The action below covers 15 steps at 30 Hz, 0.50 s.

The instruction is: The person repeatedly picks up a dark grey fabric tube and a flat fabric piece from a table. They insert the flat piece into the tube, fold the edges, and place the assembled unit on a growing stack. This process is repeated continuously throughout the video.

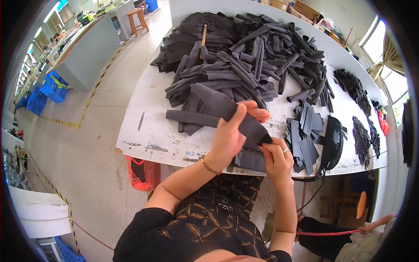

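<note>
At the white table (150,102), the left hand (229,140), thumb and fingers apart, touches a dark strip (217,100); the right hand (279,160) pinches its end.

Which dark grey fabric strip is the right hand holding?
The broad dark grey fabric strip slanting past the left hand; no other is in the right hand.

- I see a thin gold-toned bracelet (211,169) just behind the left hand's grip.
- I see a pale ring (285,150) beside the right-hand grip.
- Black short sleeves (142,227), well behind the grip.
- Black garment (214,216), orange-brown crossing lines, perhaps an apron.
</note>
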Each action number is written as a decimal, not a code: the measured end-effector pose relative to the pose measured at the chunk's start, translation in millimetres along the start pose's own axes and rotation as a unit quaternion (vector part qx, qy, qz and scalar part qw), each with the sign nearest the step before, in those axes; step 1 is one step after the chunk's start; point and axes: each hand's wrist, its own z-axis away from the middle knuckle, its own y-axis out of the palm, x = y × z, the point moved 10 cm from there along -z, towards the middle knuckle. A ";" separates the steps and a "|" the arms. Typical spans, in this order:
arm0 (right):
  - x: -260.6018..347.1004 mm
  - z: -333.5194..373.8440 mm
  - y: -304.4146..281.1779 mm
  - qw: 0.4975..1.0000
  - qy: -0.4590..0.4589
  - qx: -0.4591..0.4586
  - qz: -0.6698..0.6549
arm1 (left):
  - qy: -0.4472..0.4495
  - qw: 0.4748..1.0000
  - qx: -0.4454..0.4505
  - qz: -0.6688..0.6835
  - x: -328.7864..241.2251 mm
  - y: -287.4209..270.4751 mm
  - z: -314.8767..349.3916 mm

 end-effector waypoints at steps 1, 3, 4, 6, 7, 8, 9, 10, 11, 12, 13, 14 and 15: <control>5.0 -1.8 -0.6 1.000 -0.008 0.000 -0.004 | -0.001 1.000 0.010 0.012 0.9 4.4 2.5; 7.5 -4.0 0.5 1.000 -0.022 -0.009 -0.015 | 0.000 0.999 0.030 0.032 10.2 14.3 10.2; 7.3 -2.9 0.8 1.000 -0.018 -0.009 -0.019 | -0.011 1.000 0.014 0.024 14.2 11.1 12.8; 4.9 -2.7 1.8 0.999 -0.011 -0.016 -0.034 | 0.001 1.000 0.023 0.013 14.8 13.1 16.1; 5.2 -2.1 2.1 0.999 -0.014 -0.019 -0.038 | 0.005 1.000 0.026 0.010 15.1 14.5 18.2; 5.6 -1.6 2.5 0.999 -0.017 -0.022 -0.042 | -0.002 0.999 0.036 0.010 15.9 16.8 20.4; 5.9 -2.0 2.9 0.998 -0.020 -0.024 -0.046 | -0.003 0.999 0.038 0.009 15.5 17.9 21.0; 5.6 -2.0 3.4 0.999 -0.018 -0.023 -0.046 | -0.005 0.999 0.040 0.010 16.0 18.6 22.0; 5.4 -2.2 4.1 0.999 -0.017 -0.021 -0.046 | -0.007 0.999 0.042 0.011 16.4 19.1 22.6; 5.2 -2.6 4.7 0.999 -0.015 -0.020 -0.047 | -0.004 0.999 0.045 0.009 16.3 19.5 23.0; 5.5 -3.1 5.0 0.999 -0.017 -0.019 -0.046 | -0.002 0.999 0.048 0.006 16.2 19.9 23.3; 5.9 -3.8 5.3 0.999 -0.018 -0.018 -0.046 | 0.001 0.999 0.050 0.003 16.1 20.1 23.2; 6.3 -4.6 5.6 0.999 -0.020 -0.017 -0.046 | 0.002 0.999 0.051 0.007 16.7 19.3 22.4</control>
